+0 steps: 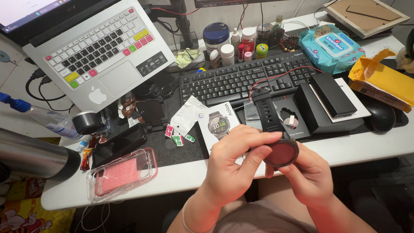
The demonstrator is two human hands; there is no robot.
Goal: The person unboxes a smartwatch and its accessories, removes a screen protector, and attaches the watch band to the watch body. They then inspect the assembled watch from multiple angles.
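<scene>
Both hands grip a round watch: left hand at nine o'clock, right hand at five.

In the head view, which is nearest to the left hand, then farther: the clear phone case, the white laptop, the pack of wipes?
From the left hand:
1. Clear phone case, left, at the desk's front edge.
2. White laptop, far left, raised.
3. Pack of wipes, far right, at the back.

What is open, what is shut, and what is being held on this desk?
Round black smartwatch: held by left hand and right hand.
Black rectangular box: open, lid off.
Silver laptop: open, screen lit.
Blue wet-wipes pack: flap shut.
Black phone: screen dark.
</scene>
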